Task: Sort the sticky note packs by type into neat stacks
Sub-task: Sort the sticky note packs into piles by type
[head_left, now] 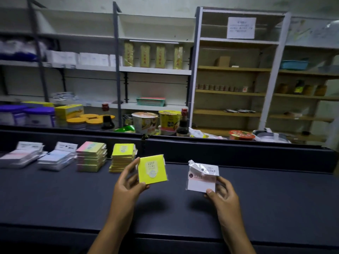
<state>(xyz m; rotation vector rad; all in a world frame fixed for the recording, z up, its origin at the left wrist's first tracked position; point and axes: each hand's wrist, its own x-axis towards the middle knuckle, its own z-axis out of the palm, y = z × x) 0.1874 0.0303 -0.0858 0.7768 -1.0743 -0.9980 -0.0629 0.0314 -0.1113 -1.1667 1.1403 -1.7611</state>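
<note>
left hand (128, 182) gripping a yellow pack (152, 170), right hand (222, 189) pinching a white pack (201, 177), both just right of the yellow stack (122, 157). risk: careless drop toppling that stack, or mixing types.

I log as unreadable the small print under "2207" on the yellow pack (152, 169), the blurred notice sheet (241, 27) far above it, the label of the clear-wrapped pack (202, 177) just right of it, and both my forearms cut by the bottom edge.
</note>
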